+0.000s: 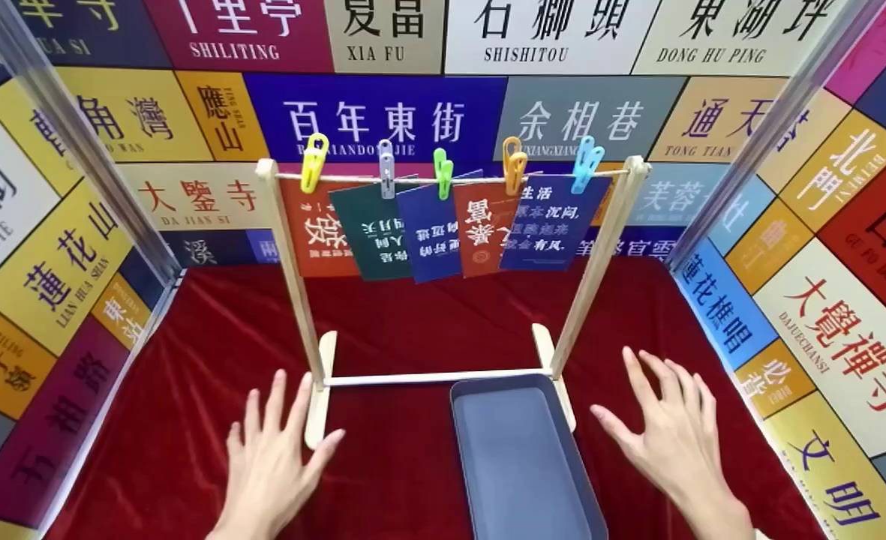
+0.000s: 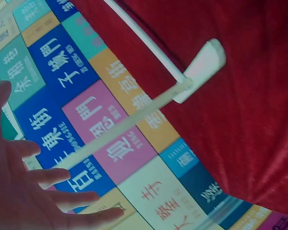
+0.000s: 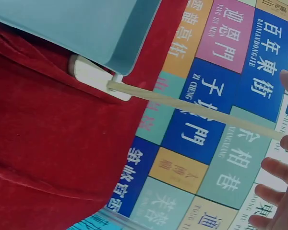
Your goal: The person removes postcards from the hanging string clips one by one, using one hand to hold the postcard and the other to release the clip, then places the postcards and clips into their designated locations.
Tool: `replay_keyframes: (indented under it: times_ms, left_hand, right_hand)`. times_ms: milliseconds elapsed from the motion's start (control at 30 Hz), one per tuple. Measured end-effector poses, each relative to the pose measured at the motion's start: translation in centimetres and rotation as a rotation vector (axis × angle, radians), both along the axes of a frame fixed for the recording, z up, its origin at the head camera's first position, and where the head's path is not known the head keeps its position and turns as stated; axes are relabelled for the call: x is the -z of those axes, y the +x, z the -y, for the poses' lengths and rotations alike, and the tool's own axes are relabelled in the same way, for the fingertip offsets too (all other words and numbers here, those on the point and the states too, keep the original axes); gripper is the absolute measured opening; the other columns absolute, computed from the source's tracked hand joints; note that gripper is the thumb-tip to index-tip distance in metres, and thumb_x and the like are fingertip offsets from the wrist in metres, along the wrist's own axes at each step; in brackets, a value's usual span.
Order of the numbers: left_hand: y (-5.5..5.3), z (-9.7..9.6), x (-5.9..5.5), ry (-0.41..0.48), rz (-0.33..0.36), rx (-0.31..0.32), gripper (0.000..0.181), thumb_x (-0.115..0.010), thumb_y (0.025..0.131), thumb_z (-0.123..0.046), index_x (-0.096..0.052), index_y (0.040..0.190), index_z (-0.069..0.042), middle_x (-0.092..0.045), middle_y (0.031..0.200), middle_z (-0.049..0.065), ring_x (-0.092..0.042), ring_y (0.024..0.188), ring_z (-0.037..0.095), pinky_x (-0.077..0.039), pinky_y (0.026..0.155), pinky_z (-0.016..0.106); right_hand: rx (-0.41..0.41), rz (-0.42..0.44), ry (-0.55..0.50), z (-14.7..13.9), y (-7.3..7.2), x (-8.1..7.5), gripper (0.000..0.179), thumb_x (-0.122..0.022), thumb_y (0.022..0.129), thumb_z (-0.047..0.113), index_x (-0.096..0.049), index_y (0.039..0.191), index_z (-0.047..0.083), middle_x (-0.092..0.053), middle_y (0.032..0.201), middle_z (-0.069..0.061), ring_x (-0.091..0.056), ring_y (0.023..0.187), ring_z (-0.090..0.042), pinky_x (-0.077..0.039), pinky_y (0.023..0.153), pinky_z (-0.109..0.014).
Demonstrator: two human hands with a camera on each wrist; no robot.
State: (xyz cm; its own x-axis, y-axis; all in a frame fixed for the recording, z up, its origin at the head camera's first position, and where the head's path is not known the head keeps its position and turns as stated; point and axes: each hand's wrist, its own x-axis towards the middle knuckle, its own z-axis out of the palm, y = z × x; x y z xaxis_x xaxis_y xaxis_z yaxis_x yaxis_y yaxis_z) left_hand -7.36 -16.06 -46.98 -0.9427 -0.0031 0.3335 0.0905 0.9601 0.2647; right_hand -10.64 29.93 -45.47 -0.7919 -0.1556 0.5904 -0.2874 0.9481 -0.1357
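Note:
My left hand (image 1: 274,457) hovers with spread fingers beside the left foot of a wooden stand (image 1: 298,300). On the other side my right hand (image 1: 671,439), also spread and holding nothing, is to the right of a grey-blue tray (image 1: 521,457). A string (image 1: 412,179) runs between the stand's posts. Several cards hang from it, among them a red card (image 1: 322,240), a green card (image 1: 373,232) and a blue card (image 1: 548,225). Clothespins hold them: a yellow clothespin (image 1: 313,163), a green clothespin (image 1: 443,174) and a light blue clothespin (image 1: 585,165) among others.
Dark red cloth (image 1: 225,330) covers the table. The stand's white crossbar (image 1: 435,377) lies low, just behind the tray. Panels printed with place names (image 1: 375,112) enclose the back and both sides, with clear corner posts (image 1: 758,150) where they meet.

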Motion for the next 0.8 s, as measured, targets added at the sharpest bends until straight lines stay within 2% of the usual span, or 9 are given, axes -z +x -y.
replay_keyframes:
  times_ms: [133,300,500,667,800]
  left_hand:
    - [-0.4,-0.9,-0.4,0.007,-0.046,0.02,0.078,-0.068,0.088,-0.054,-0.039,0.154,-0.022,-0.04,0.157,0.017,-0.044,0.134,0.05,-0.048,0.092,0.071]
    - [-1.2,-2.4,-1.1,0.04,-0.124,0.051,0.076,-0.071,0.088,-0.049,-0.043,0.152,-0.02,-0.048,0.15,0.018,-0.051,0.125,0.046,-0.052,0.084,0.062]
    - [-2.3,-4.4,-2.0,0.095,-0.244,0.091,0.069,-0.072,0.087,-0.037,-0.048,0.147,-0.013,-0.055,0.143,0.017,-0.057,0.113,0.041,-0.055,0.076,0.055]
    - [-3.1,-5.7,-3.2,0.119,-0.267,0.133,0.066,-0.073,0.086,-0.037,-0.052,0.144,-0.012,-0.055,0.142,0.018,-0.058,0.113,0.041,-0.057,0.074,0.053]
    - [-3.8,-6.2,-4.2,0.141,-0.263,0.153,0.068,-0.076,0.085,-0.034,-0.052,0.144,-0.011,-0.057,0.139,0.019,-0.056,0.12,0.041,-0.058,0.076,0.054]
  right_hand:
    - [-0.037,-0.08,0.016,0.5,-0.7,-0.8,0.079,-0.044,0.093,0.073,-0.049,0.148,0.017,-0.056,0.135,-0.019,-0.047,0.122,-0.044,-0.034,0.106,-0.066]
    - [-0.079,-0.187,0.019,1.0,-1.6,-2.0,0.077,-0.047,0.093,0.071,-0.053,0.145,0.015,-0.06,0.121,-0.022,-0.052,0.111,-0.044,-0.04,0.096,-0.061]
    - [-0.096,-0.237,0.032,1.7,-2.6,-3.6,0.076,-0.049,0.092,0.07,-0.056,0.143,0.014,-0.06,0.109,-0.023,-0.054,0.101,-0.042,-0.042,0.084,-0.056]
    - [-0.104,-0.251,0.046,2.4,-3.2,-4.9,0.076,-0.049,0.092,0.071,-0.055,0.144,0.015,-0.061,0.108,-0.023,-0.055,0.095,-0.041,-0.043,0.079,-0.054]
    - [-0.117,-0.264,0.053,3.0,-3.7,-5.9,0.077,-0.05,0.092,0.071,-0.055,0.144,0.014,-0.062,0.109,-0.023,-0.056,0.092,-0.041,-0.043,0.075,-0.053]
